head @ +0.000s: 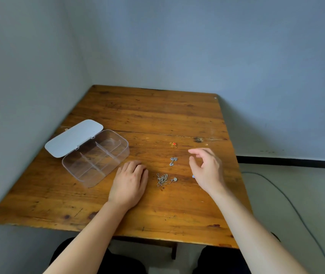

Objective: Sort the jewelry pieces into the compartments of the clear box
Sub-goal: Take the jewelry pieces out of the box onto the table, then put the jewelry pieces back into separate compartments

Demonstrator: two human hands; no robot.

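Observation:
A clear box point(116, 155) with several compartments stands open on the left of the wooden table point(147, 113), its white lid point(73, 138) folded back. Nothing shows inside it. Three jewelry pieces lie in a column to its right: a gold piece with a red stone point(173, 144), a small silver piece point(173, 161), and a silver chain with a heart pendant point(165, 179). My left hand point(130, 182) rests flat on the table between box and chain. My right hand point(207, 169) hovers right of the pieces, fingers apart, holding nothing. A small blue thing point(193, 176) peeks out beside it.
The table stands in a corner, with walls to the left and behind. A dark knot point(198, 139) marks the wood at the right. A cable point(288, 198) runs along the floor to the right of the table. My knees show below the front edge.

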